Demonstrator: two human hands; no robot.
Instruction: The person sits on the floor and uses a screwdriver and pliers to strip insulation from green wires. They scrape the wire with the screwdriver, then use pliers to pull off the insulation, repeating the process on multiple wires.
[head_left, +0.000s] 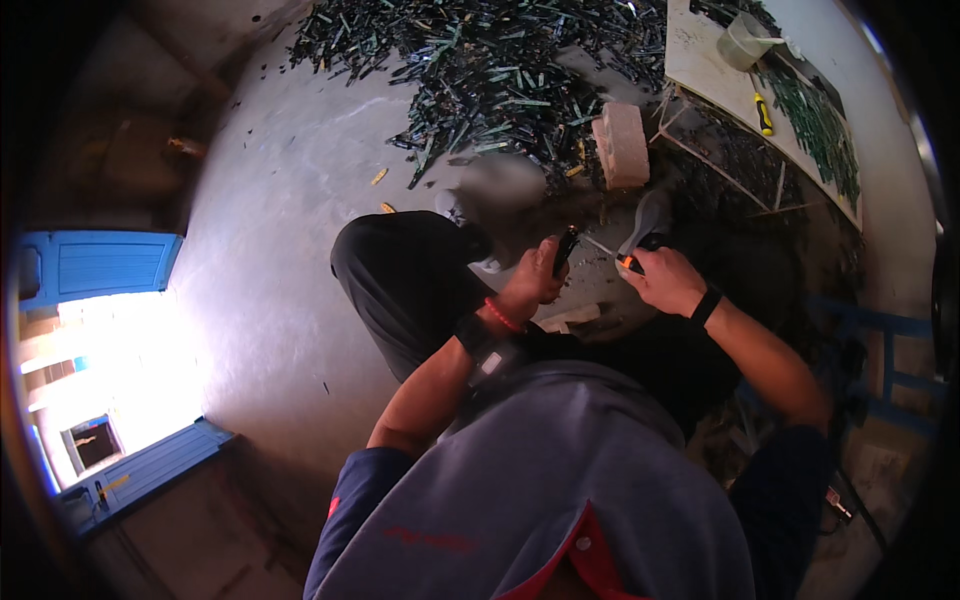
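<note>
My left hand (538, 274) is closed around a small dark part (565, 251), which points up and away from me. My right hand (664, 279) grips a screwdriver by its black and orange handle (630, 264). The screwdriver's metal shaft (599, 246) reaches left, with its tip close to the dark part's upper end; whether they touch I cannot tell. Both hands are above the floor between my knees. Beyond them on the floor spreads a large heap of dark and green strip-like pieces (480, 90).
Pinkish blocks (624, 146) stand beside the heap. On the low table (701, 71) at the upper right are a plastic measuring jug (742, 43), a yellow and black handled tool (763, 115) and green strips (814, 124). Blue doors (116, 262) flank a bright doorway at left.
</note>
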